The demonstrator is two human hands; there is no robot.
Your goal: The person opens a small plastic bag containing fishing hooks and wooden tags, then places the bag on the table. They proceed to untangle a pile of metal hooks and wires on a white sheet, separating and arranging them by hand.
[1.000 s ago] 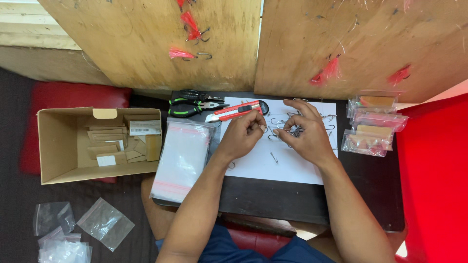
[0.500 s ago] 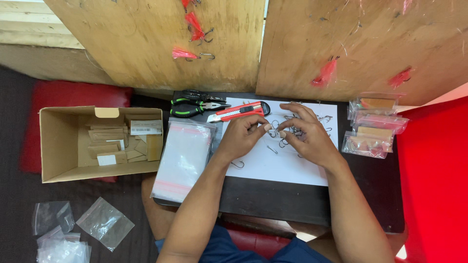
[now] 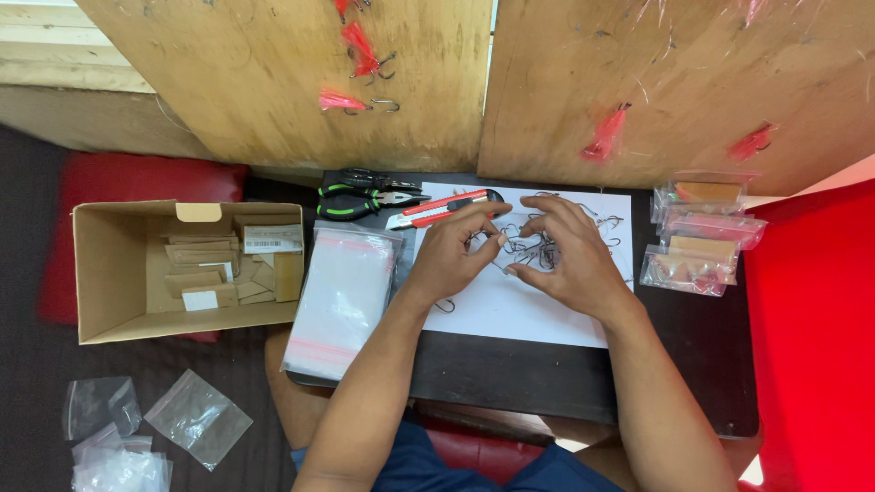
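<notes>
A tangle of small metal hooks [image 3: 533,246] lies on a white paper sheet [image 3: 519,314] on the dark table [image 3: 510,374]. My left hand [image 3: 456,255] is at the pile's left edge, thumb and forefinger pinched on a hook. My right hand [image 3: 570,260] arches over the right side of the pile, fingers spread and fingertips touching the hooks. One loose hook [image 3: 444,307] lies beside my left wrist.
A red utility knife [image 3: 437,208] and green-handled pliers [image 3: 365,196] lie behind the paper. A stack of clear zip bags [image 3: 342,301] is to the left, beside an open cardboard box [image 3: 109,273]. Filled packets [image 3: 702,237] are on the right, loose bags [image 3: 155,428] on the floor, and plywood boards [image 3: 273,82] with red-feathered hooks behind.
Both hands have drawn closer together over the hook pile, and the fingers have shifted among the hooks. Everything else stays put.
</notes>
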